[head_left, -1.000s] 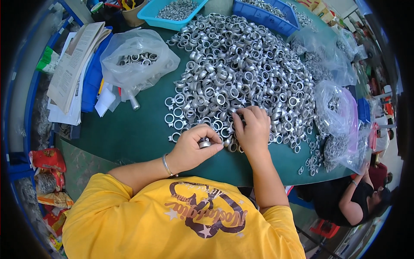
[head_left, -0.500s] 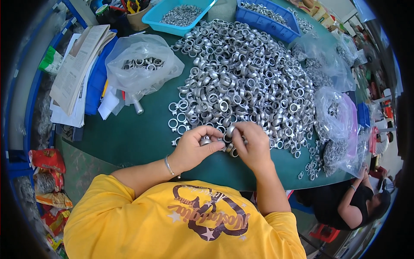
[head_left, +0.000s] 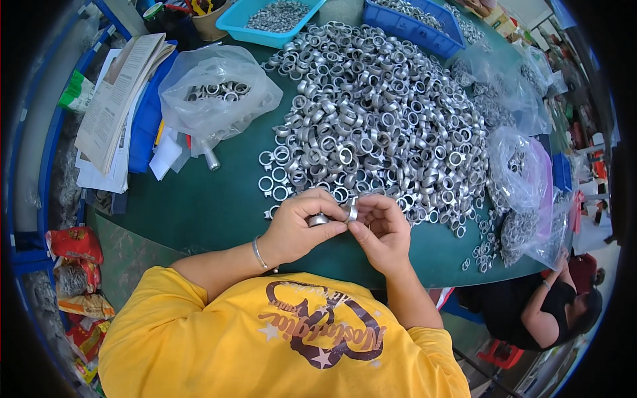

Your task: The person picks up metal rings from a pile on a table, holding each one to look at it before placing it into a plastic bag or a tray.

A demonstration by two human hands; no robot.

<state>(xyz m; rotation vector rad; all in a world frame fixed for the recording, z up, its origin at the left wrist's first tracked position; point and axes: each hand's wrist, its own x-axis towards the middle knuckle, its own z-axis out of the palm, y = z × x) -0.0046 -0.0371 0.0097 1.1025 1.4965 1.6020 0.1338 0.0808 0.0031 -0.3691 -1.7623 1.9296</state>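
My left hand is closed, with one silver metal ring tucked against its curled fingers. A second metal ring stands upright between the fingertips of both hands. My right hand pinches this ring from the right, thumb below and fingers bent above. Just beyond both hands spreads a large heap of similar silver rings, some with small lugs on the side. Fingers partly cover both held rings, so their lugs cannot be made out.
A clear plastic bag with rings lies left of the heap, beside papers. A light-blue tray and a dark-blue bin of small parts stand behind. Bagged rings lie right; another person sits beyond.
My right hand has turned from palm-down over the heap's near edge to face my left hand. The ring it holds has come down to the left fingertips.
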